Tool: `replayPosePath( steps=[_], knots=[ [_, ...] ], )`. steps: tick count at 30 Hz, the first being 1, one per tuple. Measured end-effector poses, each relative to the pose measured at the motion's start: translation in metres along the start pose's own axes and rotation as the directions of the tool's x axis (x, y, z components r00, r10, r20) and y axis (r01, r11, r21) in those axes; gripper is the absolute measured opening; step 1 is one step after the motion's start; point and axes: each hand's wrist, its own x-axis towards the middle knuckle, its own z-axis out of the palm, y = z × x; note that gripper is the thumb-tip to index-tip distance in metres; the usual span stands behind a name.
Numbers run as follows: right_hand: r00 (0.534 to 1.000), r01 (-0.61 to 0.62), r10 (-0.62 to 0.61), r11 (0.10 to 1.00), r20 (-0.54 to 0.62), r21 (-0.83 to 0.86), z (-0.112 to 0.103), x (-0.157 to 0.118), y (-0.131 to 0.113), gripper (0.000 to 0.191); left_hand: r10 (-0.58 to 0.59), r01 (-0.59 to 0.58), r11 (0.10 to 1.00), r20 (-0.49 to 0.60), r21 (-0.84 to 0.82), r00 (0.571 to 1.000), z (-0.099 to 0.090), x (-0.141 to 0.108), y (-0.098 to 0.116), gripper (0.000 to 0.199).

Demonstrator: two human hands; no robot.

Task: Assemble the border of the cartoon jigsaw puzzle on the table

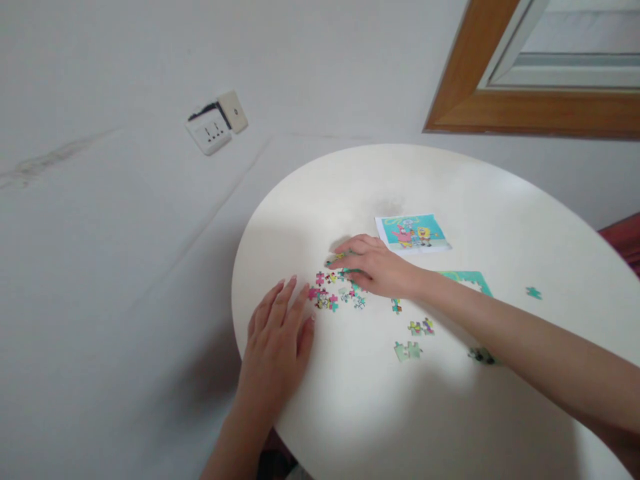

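Loose jigsaw puzzle pieces (320, 300) in pink, teal, white and yellow lie in a cluster on the round white table. My left hand (277, 333) rests by the table's left edge, fingers stretched out and the tips beside the pink pieces. Over the top of the cluster is my right hand (373, 267), palm down with its fingers apart and slightly bent. Its fingertips reach among the pieces and cover some of them; no piece shows gripped. Behind my right forearm, a partly joined teal puzzle section (467, 277) is partly hidden.
A picture card (415, 233) with a pink and a yellow cartoon figure lies beyond my right hand. Joined pale green pieces (409, 351), a yellow-purple pair (421, 327) and a single teal piece (534, 293) lie apart. A wall with a socket (209, 131) borders the table (350, 413).
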Motion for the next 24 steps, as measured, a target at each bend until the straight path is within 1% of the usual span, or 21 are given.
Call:
replayPosePath(
  steps=[3,7,11,15,19,24],
  knots=[
    [1.0,0.015,-0.014,0.999,0.013,-0.04,-0.004,-0.003,0.002,0.037,-0.009,0.009,1.0,0.001,-0.005,1.0,0.0,-0.001,0.0,0.045],
    [0.998,0.039,-0.034,0.992,0.047,-0.119,-0.012,-0.015,0.004,0.039,-0.005,0.005,1.0,-0.002,-0.01,1.0,0.001,-0.001,0.0,0.046],
    [0.999,0.021,-0.014,0.991,0.05,-0.132,-0.016,-0.023,0.008,0.039,0.008,-0.009,1.0,-0.02,-0.009,1.0,0.001,-0.001,0.0,0.047],
    [1.0,-0.004,0.005,0.994,0.009,-0.11,-0.014,-0.022,0.009,0.036,0.004,-0.005,1.0,-0.028,-0.007,1.0,0.002,-0.001,-0.001,0.049],
    [1.0,-0.004,0.008,0.988,0.026,-0.151,-0.015,-0.019,0.01,0.033,-0.005,0.004,1.0,-0.026,-0.015,1.0,0.003,-0.001,-0.001,0.051],
    [1.0,-0.011,0.013,0.984,0.012,-0.175,-0.022,-0.023,0.016,0.038,-0.014,0.014,1.0,-0.006,-0.018,1.0,0.002,-0.001,-0.001,0.047]
  ],
)
